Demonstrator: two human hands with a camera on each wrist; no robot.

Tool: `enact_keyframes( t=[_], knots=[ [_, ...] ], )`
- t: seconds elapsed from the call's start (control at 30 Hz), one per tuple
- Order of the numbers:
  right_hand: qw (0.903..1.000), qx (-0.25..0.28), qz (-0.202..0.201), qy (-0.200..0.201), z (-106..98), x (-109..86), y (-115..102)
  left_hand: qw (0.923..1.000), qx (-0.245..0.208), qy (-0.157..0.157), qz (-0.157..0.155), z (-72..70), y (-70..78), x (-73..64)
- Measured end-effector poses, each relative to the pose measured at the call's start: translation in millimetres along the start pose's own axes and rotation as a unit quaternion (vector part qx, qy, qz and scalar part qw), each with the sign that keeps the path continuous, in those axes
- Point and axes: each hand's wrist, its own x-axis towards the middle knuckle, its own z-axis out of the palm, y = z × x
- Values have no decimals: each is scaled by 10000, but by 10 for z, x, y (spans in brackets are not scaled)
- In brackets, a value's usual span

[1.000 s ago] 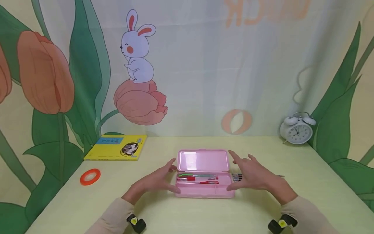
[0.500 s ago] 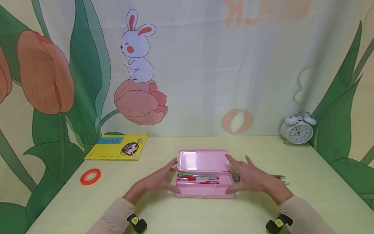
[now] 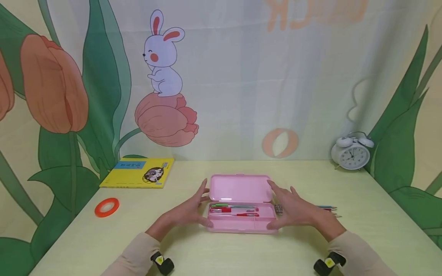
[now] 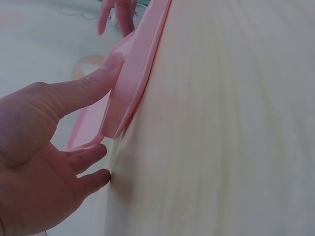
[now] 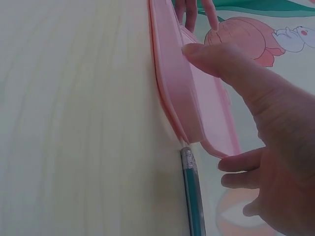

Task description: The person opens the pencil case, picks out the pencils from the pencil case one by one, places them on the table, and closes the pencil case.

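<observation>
A pink pencil case [image 3: 231, 223] lies with its lid [image 3: 239, 188] raised at the back. Inside are a green-capped pen [image 3: 219, 206] and red pens [image 3: 246, 215]. My left hand [image 3: 186, 212] is spread at the left end, its thumb touching the front rim, its fingers beside the lid's left edge. At the right end my right hand [image 3: 293, 210] has its thumb on the rim and its index fingertip at the lid's right edge. Several pencils [image 3: 328, 208] lie partly hidden behind that hand; a teal pencil [image 5: 193, 196] shows in the right wrist view.
An orange ring [image 3: 106, 207], perhaps a tape roll, lies on the table [image 3: 221, 253] at left. Behind it is a yellow book [image 3: 134, 178]. A white alarm clock [image 3: 352, 153] stands at the back right, before a printed curtain [image 3: 235, 76].
My right hand has shifted left onto the case's right end, uncovering pencil tips. My left fingers have risen beside the lid. The lid has tilted slightly and its bright reflection is gone.
</observation>
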Motion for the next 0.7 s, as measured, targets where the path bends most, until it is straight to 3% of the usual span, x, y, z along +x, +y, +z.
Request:
enact_keyframes(
  t=[0.33,0.5,0.7],
  knots=[
    [9983,571,78,63,-10,6,-6,9984,-570,-18,-23,9,-16,5],
    [9964,819,163,154,-10,5,-18,9979,-637,-40,-71,9,-14,4],
    [9969,752,147,198,-37,4,-3,9981,-609,-76,-77,10,-25,5]
  ],
)
